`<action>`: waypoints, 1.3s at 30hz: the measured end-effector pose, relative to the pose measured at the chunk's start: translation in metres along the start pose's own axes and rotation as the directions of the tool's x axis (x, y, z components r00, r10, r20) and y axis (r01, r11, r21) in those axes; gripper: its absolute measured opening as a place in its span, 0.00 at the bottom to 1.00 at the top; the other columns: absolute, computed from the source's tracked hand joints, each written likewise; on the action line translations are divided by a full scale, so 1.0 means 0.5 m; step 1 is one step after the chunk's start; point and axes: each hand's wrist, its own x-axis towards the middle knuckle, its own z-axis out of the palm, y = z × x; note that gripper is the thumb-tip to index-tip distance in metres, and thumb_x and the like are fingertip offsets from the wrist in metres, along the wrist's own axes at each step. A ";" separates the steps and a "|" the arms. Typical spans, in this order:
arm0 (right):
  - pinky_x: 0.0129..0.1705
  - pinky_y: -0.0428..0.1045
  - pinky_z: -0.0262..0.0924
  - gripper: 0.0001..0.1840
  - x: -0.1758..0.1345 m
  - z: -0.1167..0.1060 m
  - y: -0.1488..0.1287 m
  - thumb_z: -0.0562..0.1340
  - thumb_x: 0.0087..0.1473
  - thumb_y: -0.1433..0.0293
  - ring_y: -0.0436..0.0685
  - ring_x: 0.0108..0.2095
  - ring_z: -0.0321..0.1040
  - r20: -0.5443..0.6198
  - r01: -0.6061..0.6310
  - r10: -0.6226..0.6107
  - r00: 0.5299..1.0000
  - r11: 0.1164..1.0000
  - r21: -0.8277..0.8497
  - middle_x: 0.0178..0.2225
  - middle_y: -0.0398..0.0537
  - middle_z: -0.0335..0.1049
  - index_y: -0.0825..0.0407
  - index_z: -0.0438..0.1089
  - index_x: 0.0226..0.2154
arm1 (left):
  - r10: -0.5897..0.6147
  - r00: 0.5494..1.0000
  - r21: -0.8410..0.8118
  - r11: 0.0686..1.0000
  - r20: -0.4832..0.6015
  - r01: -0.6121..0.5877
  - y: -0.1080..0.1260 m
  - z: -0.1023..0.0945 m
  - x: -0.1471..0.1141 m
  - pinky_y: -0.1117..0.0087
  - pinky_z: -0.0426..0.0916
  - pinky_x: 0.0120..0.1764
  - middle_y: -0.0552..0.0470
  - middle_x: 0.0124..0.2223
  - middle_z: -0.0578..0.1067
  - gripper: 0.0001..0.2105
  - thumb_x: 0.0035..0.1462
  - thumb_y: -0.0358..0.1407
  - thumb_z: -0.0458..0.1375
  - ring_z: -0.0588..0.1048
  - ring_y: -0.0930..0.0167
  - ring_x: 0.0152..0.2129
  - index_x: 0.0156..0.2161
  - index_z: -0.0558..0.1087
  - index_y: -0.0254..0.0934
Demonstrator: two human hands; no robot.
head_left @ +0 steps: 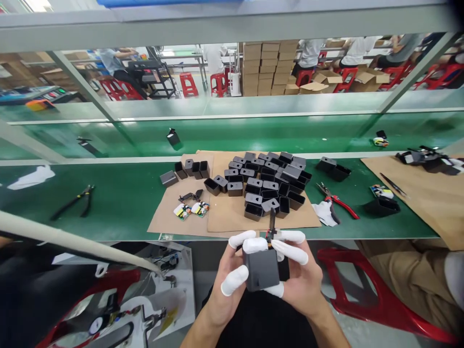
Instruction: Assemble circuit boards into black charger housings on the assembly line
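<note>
In front of my lap, below the bench edge, my left hand point(229, 275) grips a black plastic case point(263, 271) by its side and top, with white finger covers on the fingertips. My right hand point(302, 273), also in finger covers, pinches a small black part point(272, 223) with wires at the case's far end. Its thumb touches the case from below. What is inside the case is hidden from me. Just beyond my hands, many similar black cases point(270, 186) stand close together on brown cardboard point(224, 215).
Left of the cases lie small circuit boards point(191, 210) and black pieces point(191, 195). Black-handled pliers point(74, 202) are at left, red-handled pliers point(339, 202) at right, near tweezers point(394, 185). A pale pole point(83, 237) slants across the lower left. Red stools point(377, 295) flank me.
</note>
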 end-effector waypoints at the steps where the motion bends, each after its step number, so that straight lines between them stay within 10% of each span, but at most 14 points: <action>1: 0.49 0.61 0.80 0.36 -0.001 -0.001 0.000 0.78 0.51 0.74 0.65 0.50 0.78 -0.023 0.023 -0.023 0.999 1.000 -0.015 0.51 0.55 0.72 0.42 0.74 0.60 | 0.000 1.000 0.008 1.000 -0.002 0.000 -0.001 -0.001 0.002 0.48 0.70 0.64 0.42 0.61 0.78 0.27 0.62 0.45 0.67 0.77 0.52 0.59 0.65 0.74 0.46; 8: 0.49 0.62 0.81 0.39 -0.006 -0.014 0.010 0.81 0.46 0.77 0.67 0.49 0.80 -0.067 0.098 -0.102 0.993 0.993 -0.061 0.52 0.56 0.75 0.42 0.77 0.59 | 0.155 0.987 0.126 0.981 -0.037 -0.150 -0.012 -0.009 0.016 0.50 0.71 0.63 0.45 0.56 0.81 0.20 0.64 0.41 0.66 0.80 0.57 0.54 0.60 0.78 0.49; 17: 0.50 0.61 0.80 0.36 -0.006 0.011 0.002 0.82 0.47 0.57 0.66 0.49 0.81 -0.074 -0.282 0.312 0.947 0.920 0.273 0.50 0.55 0.79 0.44 0.77 0.57 | 0.224 0.970 0.248 0.938 0.094 -0.241 -0.003 -0.025 0.040 0.50 0.72 0.62 0.36 0.63 0.76 0.30 0.52 0.43 0.75 0.77 0.50 0.59 0.60 0.77 0.42; 25: 0.51 0.56 0.79 0.25 0.008 0.002 -0.007 0.71 0.63 0.55 0.61 0.46 0.82 -0.018 -0.462 0.485 0.875 0.845 0.270 0.51 0.55 0.82 0.46 0.76 0.58 | 0.196 0.948 0.211 0.967 -0.250 -0.144 -0.020 0.022 0.031 0.57 0.77 0.57 0.45 0.55 0.78 0.27 0.49 0.41 0.78 0.80 0.59 0.51 0.54 0.78 0.44; 39: 0.44 0.50 0.76 0.18 0.017 -0.021 -0.017 0.71 0.64 0.56 0.56 0.39 0.78 -0.048 -0.447 0.470 0.881 0.863 0.237 0.40 0.46 0.80 0.44 0.79 0.52 | 0.207 0.931 0.214 0.966 -0.301 -0.146 -0.040 0.062 0.011 0.61 0.77 0.56 0.49 0.47 0.80 0.22 0.48 0.42 0.79 0.81 0.62 0.48 0.47 0.79 0.42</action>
